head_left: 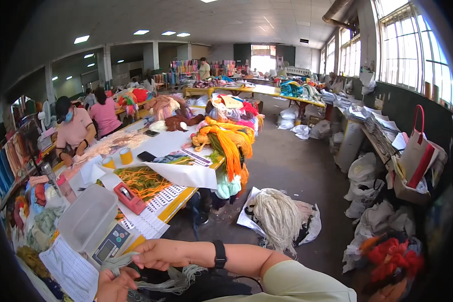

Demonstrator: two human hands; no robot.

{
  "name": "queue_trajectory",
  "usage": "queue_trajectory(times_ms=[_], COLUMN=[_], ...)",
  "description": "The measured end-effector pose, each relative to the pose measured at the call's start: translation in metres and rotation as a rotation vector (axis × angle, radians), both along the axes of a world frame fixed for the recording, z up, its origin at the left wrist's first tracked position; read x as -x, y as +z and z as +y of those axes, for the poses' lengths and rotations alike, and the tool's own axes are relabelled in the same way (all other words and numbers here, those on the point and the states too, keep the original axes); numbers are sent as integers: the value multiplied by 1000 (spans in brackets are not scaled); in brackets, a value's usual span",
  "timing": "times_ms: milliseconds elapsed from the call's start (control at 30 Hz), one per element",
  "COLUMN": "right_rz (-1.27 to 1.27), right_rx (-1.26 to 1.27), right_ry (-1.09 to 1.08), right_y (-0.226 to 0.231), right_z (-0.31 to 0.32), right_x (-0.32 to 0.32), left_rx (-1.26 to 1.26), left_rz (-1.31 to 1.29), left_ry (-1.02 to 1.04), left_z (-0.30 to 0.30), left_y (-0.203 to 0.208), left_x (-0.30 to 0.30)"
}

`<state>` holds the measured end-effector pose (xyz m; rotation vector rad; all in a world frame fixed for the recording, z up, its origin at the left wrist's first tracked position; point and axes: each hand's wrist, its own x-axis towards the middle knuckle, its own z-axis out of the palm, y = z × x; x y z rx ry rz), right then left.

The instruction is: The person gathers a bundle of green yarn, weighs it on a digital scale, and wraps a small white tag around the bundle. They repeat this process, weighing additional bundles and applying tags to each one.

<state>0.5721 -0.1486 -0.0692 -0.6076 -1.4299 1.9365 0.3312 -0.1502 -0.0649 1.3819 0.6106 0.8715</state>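
Note:
My right hand (158, 253), with a black band on its wrist, pinches a bundle of pale grey-green yarn (178, 280). Just below it, my left hand (117, 285) closes on the same bundle, with fingers curled. Loose strands hang to the right beneath my right forearm. In front of my hands stands a digital scale (111, 244) bearing a translucent plastic tub (88, 216). A printed sheet (71, 269) lies left of the scale. Beyond it rest a red handheld label gun (129, 198) and sheets of small labels (156, 206).
Orange and green yarn (143, 182) and a black phone (146, 156) lie on the long table (183, 201). Orange skeins (230, 146) hang off its edge. A cream yarn heap (277, 217) sits on the floor at right. A co-worker (74, 128) works across the table.

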Motion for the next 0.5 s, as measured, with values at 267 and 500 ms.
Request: queue_trajectory(times_ms=[267, 500], right_rz=[594, 1041], right_rx=[316, 301], right_ry=[-176, -736], right_y=[0, -10], right_z=[4, 0], right_x=[-25, -155], left_rx=[484, 233], left_rz=[-552, -1010], left_ry=[-75, 234], left_z=[-8, -35], left_y=[-15, 30], left_x=[20, 121])
